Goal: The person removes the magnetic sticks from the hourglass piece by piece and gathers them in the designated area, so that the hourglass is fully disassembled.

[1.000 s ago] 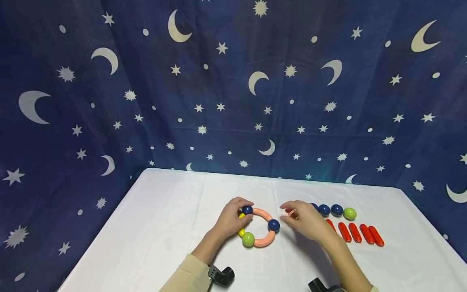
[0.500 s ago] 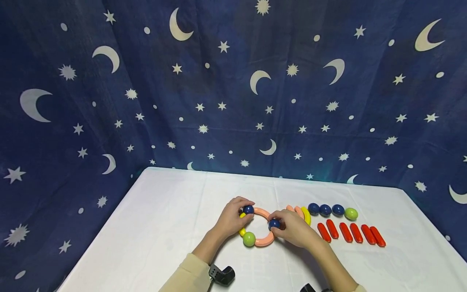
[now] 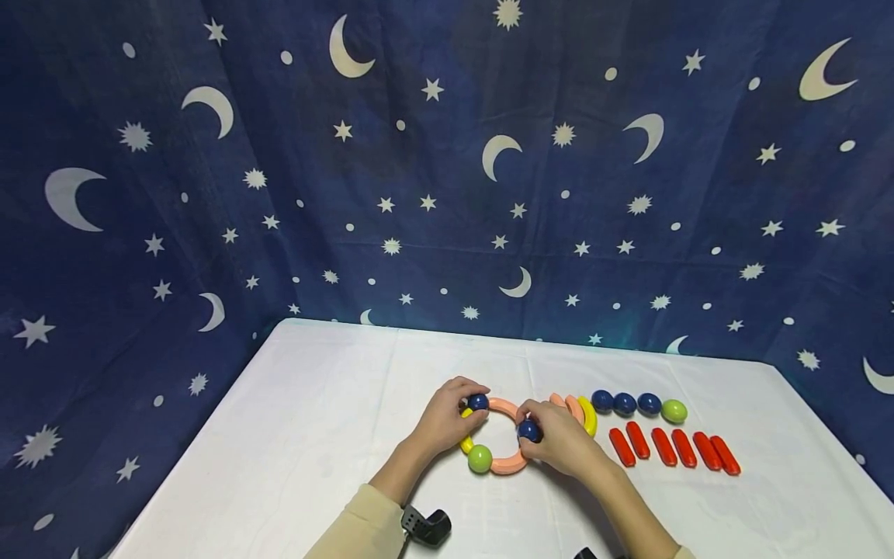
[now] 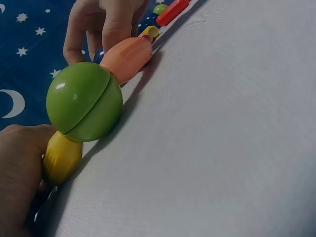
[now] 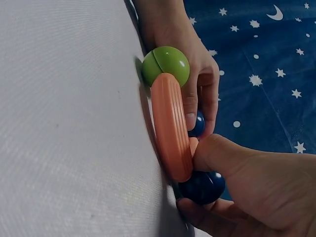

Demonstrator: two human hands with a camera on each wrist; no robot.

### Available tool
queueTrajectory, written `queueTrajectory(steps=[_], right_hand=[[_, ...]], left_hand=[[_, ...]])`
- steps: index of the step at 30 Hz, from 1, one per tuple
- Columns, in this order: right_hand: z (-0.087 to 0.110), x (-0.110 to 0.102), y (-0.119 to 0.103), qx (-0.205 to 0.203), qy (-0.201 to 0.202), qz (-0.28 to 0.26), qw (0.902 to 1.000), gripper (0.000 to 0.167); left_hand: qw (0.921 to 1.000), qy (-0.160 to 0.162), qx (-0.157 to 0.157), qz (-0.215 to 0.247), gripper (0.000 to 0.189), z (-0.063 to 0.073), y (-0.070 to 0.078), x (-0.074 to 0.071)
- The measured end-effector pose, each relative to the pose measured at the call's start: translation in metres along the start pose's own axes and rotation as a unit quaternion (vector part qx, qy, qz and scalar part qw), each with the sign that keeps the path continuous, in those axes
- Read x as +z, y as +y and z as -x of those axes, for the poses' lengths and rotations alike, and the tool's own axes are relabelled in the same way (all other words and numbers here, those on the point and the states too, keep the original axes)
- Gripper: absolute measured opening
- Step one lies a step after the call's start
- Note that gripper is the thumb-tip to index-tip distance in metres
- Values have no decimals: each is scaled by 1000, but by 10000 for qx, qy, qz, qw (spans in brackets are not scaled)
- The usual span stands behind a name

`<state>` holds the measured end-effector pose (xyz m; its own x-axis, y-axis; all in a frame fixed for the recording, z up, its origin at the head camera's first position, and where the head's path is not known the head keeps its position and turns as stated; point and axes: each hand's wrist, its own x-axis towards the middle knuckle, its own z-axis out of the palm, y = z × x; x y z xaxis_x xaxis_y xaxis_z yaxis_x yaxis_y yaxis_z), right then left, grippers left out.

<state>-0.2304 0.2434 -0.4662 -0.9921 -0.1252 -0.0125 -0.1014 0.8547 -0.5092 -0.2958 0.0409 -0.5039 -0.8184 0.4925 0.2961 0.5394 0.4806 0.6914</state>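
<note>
A ring of curved rods and balls lies on the white table. My left hand [image 3: 441,419] grips its upper-left blue ball [image 3: 478,401], with the yellow curved rod [image 3: 466,444] partly hidden beneath that hand. On the other side, my right hand [image 3: 562,441] pinches the right-hand blue ball [image 3: 528,431] between thumb and fingers. One orange curved rod [image 3: 503,405] spans the top between these balls. Another orange curved rod [image 5: 171,127] joins the right ball to the green ball [image 4: 85,101] at the near side, as both wrist views show.
Right of the ring lie loose orange rods [image 3: 575,408] and a yellow curved rod [image 3: 587,417]. Three blue balls [image 3: 625,404] and a green ball [image 3: 674,411] continue that row, with several red rods [image 3: 663,447] in front. A star-patterned cloth [image 3: 419,171] hangs behind the table.
My right hand has moved left from near the loose curved rods to the ring's right blue ball and taken hold of it. The left hand has stayed at its ball.
</note>
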Motion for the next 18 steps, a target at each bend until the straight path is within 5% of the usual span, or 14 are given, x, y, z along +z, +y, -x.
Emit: queueTrajectory(steps=[18], right_hand=[[-1,5,0,-30,308,290,9991,25]], left_hand=[[9999,-39,-86,-50,33,-1,0,0]])
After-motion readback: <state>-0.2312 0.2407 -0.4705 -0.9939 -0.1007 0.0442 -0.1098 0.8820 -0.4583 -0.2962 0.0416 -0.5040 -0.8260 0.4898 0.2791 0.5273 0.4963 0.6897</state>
